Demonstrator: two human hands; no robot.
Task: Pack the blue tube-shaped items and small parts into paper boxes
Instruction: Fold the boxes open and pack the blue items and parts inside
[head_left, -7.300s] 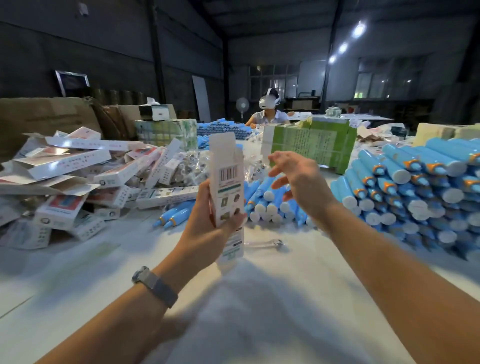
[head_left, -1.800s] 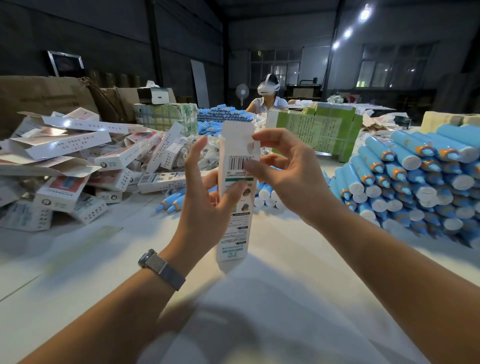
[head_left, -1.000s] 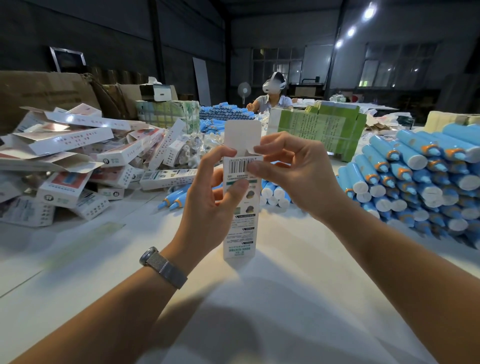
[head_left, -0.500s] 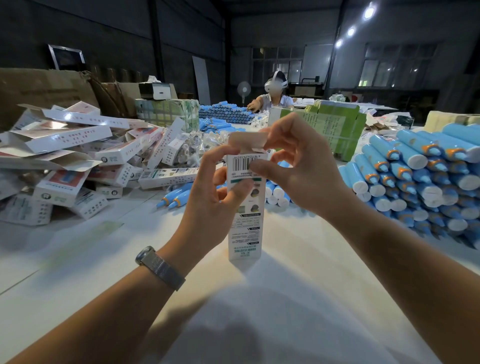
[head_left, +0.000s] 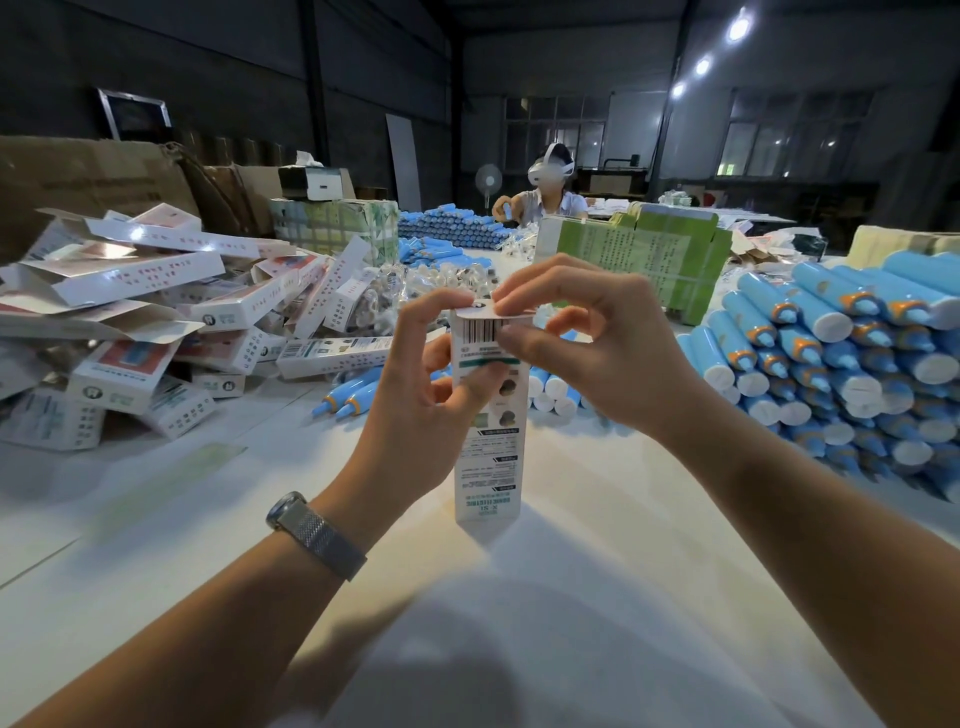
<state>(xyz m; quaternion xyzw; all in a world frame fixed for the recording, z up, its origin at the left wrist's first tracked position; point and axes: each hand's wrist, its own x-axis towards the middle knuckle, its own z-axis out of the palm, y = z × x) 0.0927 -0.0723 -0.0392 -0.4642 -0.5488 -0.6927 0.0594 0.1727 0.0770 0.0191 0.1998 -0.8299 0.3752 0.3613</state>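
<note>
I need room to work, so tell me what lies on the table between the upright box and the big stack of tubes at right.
Head view: only right hand and bare table.

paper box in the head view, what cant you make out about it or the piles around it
Head view:
- Contents of the paper box: hidden by its walls and folded top flap.
- Its upper side faces: covered by the left hand and right hand.
- Its small print: too small.
- Blue tubes: stack cut off by the right edge.
</note>
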